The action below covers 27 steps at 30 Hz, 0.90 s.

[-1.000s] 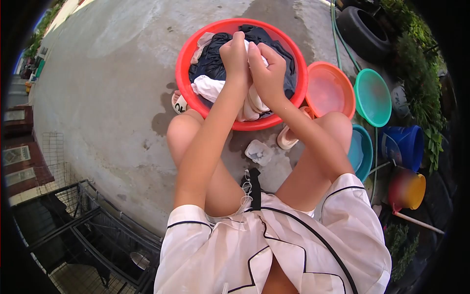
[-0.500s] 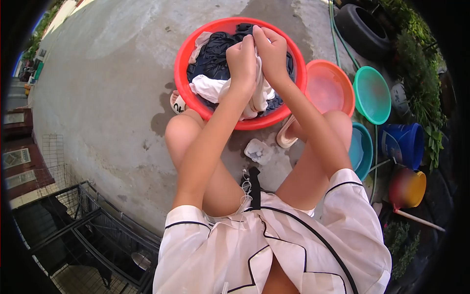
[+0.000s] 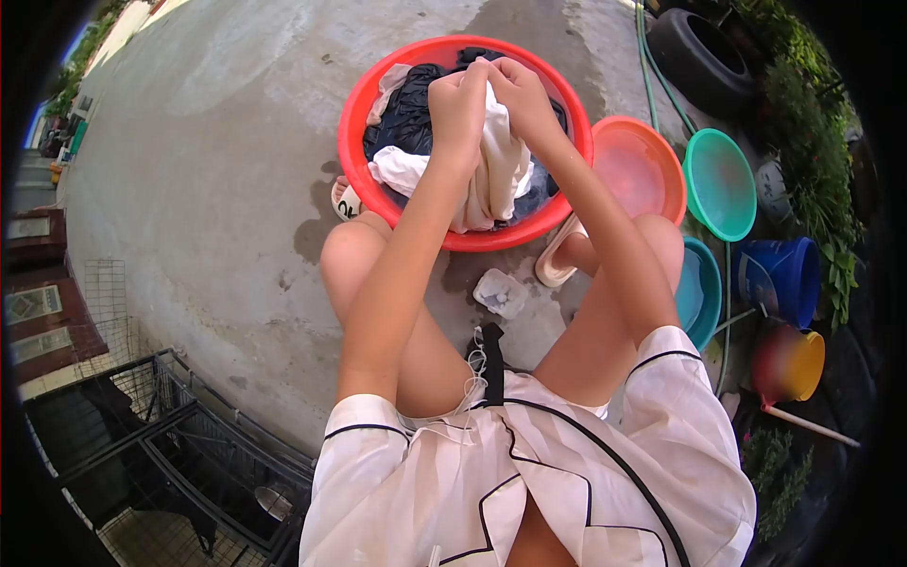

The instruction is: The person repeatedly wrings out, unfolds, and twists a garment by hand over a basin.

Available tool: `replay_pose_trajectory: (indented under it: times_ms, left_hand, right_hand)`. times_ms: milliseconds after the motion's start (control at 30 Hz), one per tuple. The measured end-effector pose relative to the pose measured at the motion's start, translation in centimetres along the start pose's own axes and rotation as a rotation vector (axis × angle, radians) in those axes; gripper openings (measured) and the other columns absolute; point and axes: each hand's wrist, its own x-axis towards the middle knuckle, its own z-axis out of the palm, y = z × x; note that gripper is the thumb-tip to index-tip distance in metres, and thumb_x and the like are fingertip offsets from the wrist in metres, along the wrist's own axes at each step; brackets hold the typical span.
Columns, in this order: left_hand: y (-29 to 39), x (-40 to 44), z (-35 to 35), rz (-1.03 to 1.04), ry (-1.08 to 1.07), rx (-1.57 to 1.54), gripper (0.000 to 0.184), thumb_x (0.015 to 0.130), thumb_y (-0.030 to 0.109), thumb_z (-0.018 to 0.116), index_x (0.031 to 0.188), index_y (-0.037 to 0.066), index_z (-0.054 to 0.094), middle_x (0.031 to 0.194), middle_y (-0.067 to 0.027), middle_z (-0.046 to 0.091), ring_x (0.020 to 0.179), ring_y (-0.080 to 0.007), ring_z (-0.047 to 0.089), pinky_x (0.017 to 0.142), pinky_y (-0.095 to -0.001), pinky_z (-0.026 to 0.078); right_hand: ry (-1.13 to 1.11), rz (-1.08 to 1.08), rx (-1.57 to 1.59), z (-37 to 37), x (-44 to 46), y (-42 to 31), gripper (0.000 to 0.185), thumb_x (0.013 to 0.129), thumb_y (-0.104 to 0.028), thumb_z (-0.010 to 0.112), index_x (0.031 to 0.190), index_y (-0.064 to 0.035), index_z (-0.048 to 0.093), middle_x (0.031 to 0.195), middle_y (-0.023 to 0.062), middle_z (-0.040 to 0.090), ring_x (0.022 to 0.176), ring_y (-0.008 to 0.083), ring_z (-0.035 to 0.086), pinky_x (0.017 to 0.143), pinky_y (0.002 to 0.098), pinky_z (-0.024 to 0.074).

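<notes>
One broad grey concrete floor (image 3: 217,189), marked with damp patches, carries the items listed. A black metal frame (image 3: 179,416) with wire mesh occupies the lower left of the view. The large round red plastic basin (image 3: 355,180) sits on the floor ahead of the person's knees, loaded with laundry. Near the planted edge on the right lies a black rubber tyre (image 3: 673,59). Inside the red basin, crumpled dark, glossy garments (image 3: 406,113) make up much of the load. Just beside it on the right is a round orange plastic basin (image 3: 628,175), followed by a round green plastic basin (image 3: 723,189), a cylindrical blue plastic bucket (image 3: 754,281) and a round teal plastic basin (image 3: 694,288). The long cream-white fabric piece (image 3: 496,175) is held up at one end over the red basin; its lower folds rest among the laundry. Fingers of the left hand (image 3: 456,111) are clenched on its raised end; fingers of the right hand (image 3: 520,94) grip the same end, the two hands touching near the top. A smaller pale fabric piece (image 3: 389,92) lies against the basin's left inner wall. Smallest noted: a translucent white plastic container (image 3: 500,294), on the concrete between the person's feet and knees, contents unclear.
</notes>
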Motion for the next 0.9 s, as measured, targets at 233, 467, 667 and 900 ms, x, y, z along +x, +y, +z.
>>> replay_pose_trajectory:
  times_ms: [233,467,667,900]
  left_hand:
    - [1.6,2.0,-2.4,-0.063,-0.024,-0.097,0.025,0.078,0.025,0.064,0.082,0.001,0.058,0.075,-0.0007,0.054,0.066,-0.0076,0.051,0.058,-0.0236,0.041]
    - [3.4,1.7,-3.0,-0.032,-0.271,0.045,0.03,0.071,0.024,0.073,0.084,0.003,0.058,0.071,-0.0016,0.056,0.061,-0.0086,0.054,0.056,-0.0224,0.044]
    - [3.0,1.7,-3.4,-0.049,-0.561,0.532,0.059,0.07,0.038,0.071,0.113,0.002,0.052,0.103,-0.0124,0.056,0.099,-0.016,0.053,0.079,-0.0281,0.044]
    - [4.7,0.8,-3.6,-0.224,-0.829,0.509,0.052,0.079,0.045,0.061,0.107,0.001,0.058,0.094,-0.0077,0.061,0.094,-0.0127,0.054,0.083,-0.0282,0.041]
  right_hand:
    - [-0.698,0.062,-0.06,-2.4,-1.5,-2.2,0.061,0.074,-0.049,0.063,0.11,0.0,0.054,0.101,0.0108,0.058,0.089,0.0157,0.053,0.078,0.0296,0.0407]
    - [-0.636,0.029,-0.211,-4.4,-0.4,1.2,0.037,0.078,-0.028,0.063,0.104,-0.0021,0.06,0.09,0.0048,0.062,0.084,0.0136,0.055,0.079,0.0289,0.0421]
    - [-0.299,0.002,0.09,-5.6,-0.9,-1.7,0.025,0.083,-0.015,0.047,0.104,-0.005,0.055,0.093,0.0009,0.059,0.085,0.0087,0.054,0.078,0.0214,0.04]
    - [-0.346,0.011,0.276,-7.0,-0.1,-2.2,0.025,0.082,-0.016,0.049,0.102,-0.0038,0.056,0.095,0.0036,0.059,0.089,0.0104,0.056,0.078,0.0231,0.0427]
